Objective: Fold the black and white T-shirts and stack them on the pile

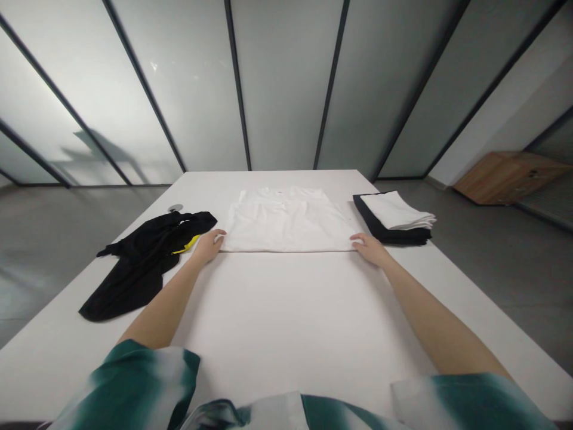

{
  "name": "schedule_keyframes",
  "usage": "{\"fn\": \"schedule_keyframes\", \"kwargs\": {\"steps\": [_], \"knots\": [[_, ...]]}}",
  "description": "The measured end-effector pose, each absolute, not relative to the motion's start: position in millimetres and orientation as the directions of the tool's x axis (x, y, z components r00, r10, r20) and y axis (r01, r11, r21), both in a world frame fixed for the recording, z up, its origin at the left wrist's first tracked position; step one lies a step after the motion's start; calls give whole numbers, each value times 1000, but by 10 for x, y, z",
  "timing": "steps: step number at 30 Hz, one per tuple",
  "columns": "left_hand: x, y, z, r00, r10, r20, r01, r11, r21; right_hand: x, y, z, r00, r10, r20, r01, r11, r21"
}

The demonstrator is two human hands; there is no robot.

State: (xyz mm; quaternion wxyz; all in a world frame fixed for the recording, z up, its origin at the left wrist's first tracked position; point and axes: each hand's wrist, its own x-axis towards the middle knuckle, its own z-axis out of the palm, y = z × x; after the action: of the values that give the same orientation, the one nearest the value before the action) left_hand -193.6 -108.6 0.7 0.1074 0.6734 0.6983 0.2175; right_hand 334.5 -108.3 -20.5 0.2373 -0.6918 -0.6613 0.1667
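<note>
A white T-shirt lies folded over and flat in the middle of the table, its straight folded edge towards me. My left hand pinches the near left corner of that edge. At the near right corner, my right hand has its fingers closed on the fabric in the same way. Both arms reach forward, and the fingertips partly hide the corners. Just left of my left hand is a crumpled pile of black clothing with a yellow piece beside it.
To the right sits a stack of folded garments, white cloth on top of black cloth. A small round grey object rests near the table's left edge. Frosted glass panels stand behind the white table; a wooden cabinet is at right.
</note>
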Motion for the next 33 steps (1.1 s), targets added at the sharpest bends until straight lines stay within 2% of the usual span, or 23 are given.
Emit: {"fn": "schedule_keyframes", "kwargs": {"steps": [4, 8, 10, 11, 13, 16, 18, 22, 26, 30, 33], "knots": [[-2061, -1165, 135, -47, 998, 32, 865, 25, 501, 3468, -1300, -35, 19, 996, -90, 876, -60, -478], [-2264, -1360, 316, 160, 946, -280, 850, 12, 526, 3584, -1648, 161, -211, 938, -274, 865, 49, -499], [-2357, -1427, 383, 234, 869, -435, 857, 27, 515, 3656, -1776, 225, -278, 881, -382, 845, 35, -534], [-2387, -1432, 396, 234, 854, -465, 859, 43, 511, 3692, -1800, 241, -276, 866, -416, 837, 4, -547], [-2395, -1368, 372, 155, 899, -410, 860, 81, 504, 3744, -1744, 232, -200, 895, -398, 816, -73, -574], [-2273, -1111, 231, -24, 980, -197, 864, 119, 489, 3706, -1437, 140, -13, 977, -213, 749, -132, -649], [-2133, -896, 126, -113, 985, -130, 867, 162, 471, 3586, -1173, 69, 63, 987, -148, 702, -149, -696], [-1880, -550, 32, -275, 958, -87, 843, 283, 458, 3262, -749, 12, 174, 979, -106, 689, -198, -697], [-1825, -384, 62, -389, 915, -108, 754, 383, 534, 3115, -545, 23, 277, 950, -145, 646, -295, -704], [-1948, -350, 90, -355, 915, -189, 663, 389, 640, 3194, -486, 12, 288, 925, -248, 554, -372, -745], [-2076, -383, 82, -292, 942, -164, 568, 308, 763, 3276, -499, -3, 243, 952, -186, 569, -295, -768]]}}
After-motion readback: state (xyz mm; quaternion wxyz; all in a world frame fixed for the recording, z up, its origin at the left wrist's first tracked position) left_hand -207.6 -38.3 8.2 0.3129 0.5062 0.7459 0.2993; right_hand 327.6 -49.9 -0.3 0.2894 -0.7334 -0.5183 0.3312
